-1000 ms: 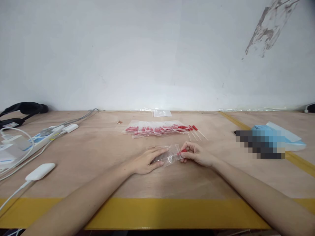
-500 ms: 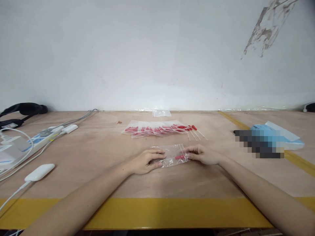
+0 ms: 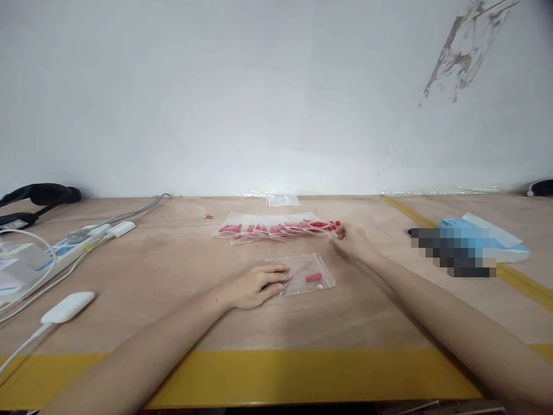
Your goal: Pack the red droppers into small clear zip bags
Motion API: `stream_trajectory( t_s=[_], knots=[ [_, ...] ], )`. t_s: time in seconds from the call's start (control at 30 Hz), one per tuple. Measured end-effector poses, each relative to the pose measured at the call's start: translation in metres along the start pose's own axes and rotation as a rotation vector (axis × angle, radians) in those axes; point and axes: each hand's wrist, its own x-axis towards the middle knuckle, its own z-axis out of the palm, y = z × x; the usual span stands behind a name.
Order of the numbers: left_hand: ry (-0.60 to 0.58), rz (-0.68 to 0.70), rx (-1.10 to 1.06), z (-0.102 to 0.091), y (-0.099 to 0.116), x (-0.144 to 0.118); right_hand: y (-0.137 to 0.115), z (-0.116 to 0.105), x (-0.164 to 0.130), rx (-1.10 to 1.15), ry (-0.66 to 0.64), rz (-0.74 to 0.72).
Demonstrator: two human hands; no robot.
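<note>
1. Biggest first: the counter (image 3: 268, 328), running right across the view, gives the two bare hands plenty of surface to work on.
2. Over on the left sits the power strip (image 3: 64, 248), well apart from the hands; good, nothing there to snag a sleeve or wrist.
3. Here's the row of bags (image 3: 259, 227), overlapping, with red pieces showing in them. They look light, so a straight lift beside them should disturb them less than a drag.
4. Nearer the person lies the clear bag (image 3: 299, 266), flat, its zip end facing right, towards the working side. A handy angle, I'd say!
5. Now the left grip (image 3: 259, 284): fingers spread, thumb apart, laid on the bag's left end and pinching nothing that shows. Light, even pressure should do, well away from the zip end.
6. And the right grip (image 3: 352, 239), fingertips curled in close at the row's right end. Whether they have hold of anything, I cannot tell. A gentle pinch on one piece alone looks wise.
7. Smaller again, the red piece (image 3: 313, 277), seen through the bag's film, near its zip end.
8. Smallest, the red heads (image 3: 337, 223), just beside those curled fingertips.
</note>
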Motion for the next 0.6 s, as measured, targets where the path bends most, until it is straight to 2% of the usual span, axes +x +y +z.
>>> stream_trajectory(
  t_s=[0.1, 0.2, 0.33, 0.37, 0.43, 0.53, 0.6],
  knots=[
    [0.004, 0.005, 0.002, 0.0, 0.0, 0.0, -0.006, 0.011, 0.011, -0.073, 0.006, 0.052],
    [0.007, 0.003, 0.002, 0.001, 0.0, 0.0, -0.014, 0.003, 0.012, -0.123, -0.053, 0.137],
    [0.018, 0.014, -0.009, 0.002, -0.002, 0.0, -0.02, -0.024, 0.003, -0.158, -0.374, 0.22],
    [0.021, 0.02, -0.012, 0.002, -0.002, 0.0, -0.021, -0.029, 0.0, -0.153, -0.417, 0.213],
    [0.026, 0.026, -0.013, 0.002, -0.003, 0.0, -0.023, -0.031, -0.004, -0.16, -0.373, 0.19],
    [0.023, 0.015, -0.005, 0.001, -0.002, 0.0, -0.023, -0.021, -0.005, -0.164, -0.198, 0.175],
    [0.01, 0.003, -0.01, 0.0, 0.0, 0.0, -0.019, -0.015, -0.005, -0.129, -0.178, 0.179]
  ],
)
